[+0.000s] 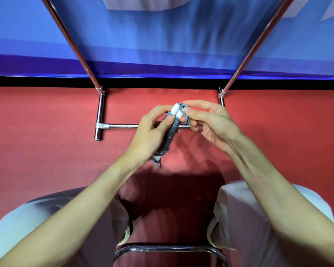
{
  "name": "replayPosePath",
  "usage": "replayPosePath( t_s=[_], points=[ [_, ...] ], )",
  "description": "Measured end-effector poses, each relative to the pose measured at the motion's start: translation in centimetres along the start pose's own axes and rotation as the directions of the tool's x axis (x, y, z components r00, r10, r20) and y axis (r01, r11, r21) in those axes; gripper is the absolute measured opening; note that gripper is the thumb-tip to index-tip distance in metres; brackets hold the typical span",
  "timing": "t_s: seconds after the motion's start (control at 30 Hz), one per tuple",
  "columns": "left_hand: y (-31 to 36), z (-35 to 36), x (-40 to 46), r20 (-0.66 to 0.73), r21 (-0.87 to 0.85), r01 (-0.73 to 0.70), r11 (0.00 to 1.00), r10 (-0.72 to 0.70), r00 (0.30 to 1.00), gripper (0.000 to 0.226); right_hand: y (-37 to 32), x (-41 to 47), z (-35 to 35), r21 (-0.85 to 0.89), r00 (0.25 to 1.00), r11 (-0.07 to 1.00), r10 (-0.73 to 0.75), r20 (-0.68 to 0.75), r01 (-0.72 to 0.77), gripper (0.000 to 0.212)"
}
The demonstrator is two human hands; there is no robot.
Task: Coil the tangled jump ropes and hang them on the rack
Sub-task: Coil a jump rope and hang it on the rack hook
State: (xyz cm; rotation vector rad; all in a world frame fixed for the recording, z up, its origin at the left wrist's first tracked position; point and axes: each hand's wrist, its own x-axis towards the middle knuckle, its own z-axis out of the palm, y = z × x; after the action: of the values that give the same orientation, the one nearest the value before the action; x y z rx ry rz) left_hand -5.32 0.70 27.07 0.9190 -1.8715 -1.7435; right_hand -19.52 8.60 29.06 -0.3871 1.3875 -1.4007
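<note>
The red floor (46, 151) fills most of what I see below me, running out bare to both sides and ending ahead at a black strip under a blue banner (162, 45) that hangs across the far edge. On that floor, in front of my knees, stands the chrome rack (99, 116): two slanted poles climb away from me to the upper left and upper right, and its base is a cross bar lying left to right with short feet running front to back at each end. The bar's middle passes behind my hands. There is open floor between the rack's feet and on either side of them. My legs in pale trousers (249, 218) spread left and right at the bottom, with the curved metal edge of a chair (168, 247) between them.

Held up over the rack's cross bar is the jump rope (170, 133), wound into a tight grey bundle. Its long axis runs from near and slightly left up to far and slightly right, with the two white handles (176, 110) side by side at the far, upper end, and a few loose loops of cord sticking out at the near, lower end. My left hand (152, 132) grips the bundle around its middle, thumb pressed along the coils. My right hand (206, 120) pinches the cord right beside the handles between thumb and fingers, the remaining fingers loosely curled
</note>
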Motion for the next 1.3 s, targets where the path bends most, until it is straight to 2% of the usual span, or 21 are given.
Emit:
replayPosePath(
  t_s=[0.1,0.27,0.43,0.57,0.7,0.8,0.87,0.97,1.03,1.13,1.23,1.3],
  points=[
    [0.6,0.3,-0.3,-0.051,-0.143,0.051,0.988,-0.058,0.997,0.015,0.0,0.0,0.3,0.025,0.999,0.999,0.027,0.022,-0.027,0.010],
    [0.8,0.4,-0.2,-0.121,-0.165,0.104,0.981,-0.124,0.985,0.008,0.1,-0.1,0.6,0.008,0.998,0.999,0.041,0.039,-0.041,0.009],
    [0.7,0.4,-0.2,-0.132,-0.095,0.086,0.992,-0.098,0.986,0.005,0.3,-0.1,0.8,-0.010,0.999,0.999,0.050,0.001,-0.050,0.007],
    [0.4,0.4,-0.1,-0.131,0.033,0.068,0.997,-0.063,0.989,0.026,0.1,-0.2,0.7,-0.038,0.997,0.996,0.081,-0.009,-0.081,0.010],
    [-0.2,0.8,-0.2,-0.147,0.161,0.056,0.985,-0.032,0.989,0.029,0.3,-0.1,0.7,-0.055,0.997,0.995,0.077,-0.028,-0.078,0.020],
    [-0.4,0.8,-0.1,-0.164,0.182,0.043,0.982,-0.012,0.986,0.038,0.3,-0.1,0.4,-0.080,1.000,0.997,0.017,0.001,-0.017,0.015],
    [-0.5,0.6,0.2,-0.181,0.180,0.046,0.983,-0.013,0.983,0.039,0.3,-0.2,0.4,-0.153,0.996,0.985,-0.080,0.036,0.085,0.008],
    [-0.8,0.2,0.4,-0.206,0.167,0.036,0.985,-0.001,0.979,0.034,0.8,-0.1,0.8,-0.324,0.964,0.911,-0.265,0.010,0.254,0.017],
    [-1.0,0.2,0.3,-0.209,0.220,0.011,0.976,0.036,0.977,0.029,1.2,0.1,1.1,-0.386,0.947,0.878,-0.321,-0.034,0.284,0.024],
    [-1.1,0.2,-0.1,-0.181,0.376,-0.113,0.920,0.192,0.964,0.027,1.4,0.2,1.1,-0.413,0.949,0.872,-0.311,-0.053,0.263,0.024],
    [-1.1,-0.2,-0.3,-0.064,0.602,-0.281,0.748,0.395,0.916,0.024,0.9,-0.2,0.6,-0.368,0.969,0.905,-0.245,-0.044,0.212,0.017],
    [-1.2,-0.3,-0.5,0.006,0.672,-0.337,0.660,0.450,0.893,0.022,0.6,-0.5,0.3,-0.322,0.980,0.932,-0.192,-0.047,0.167,0.010]
  ],
)
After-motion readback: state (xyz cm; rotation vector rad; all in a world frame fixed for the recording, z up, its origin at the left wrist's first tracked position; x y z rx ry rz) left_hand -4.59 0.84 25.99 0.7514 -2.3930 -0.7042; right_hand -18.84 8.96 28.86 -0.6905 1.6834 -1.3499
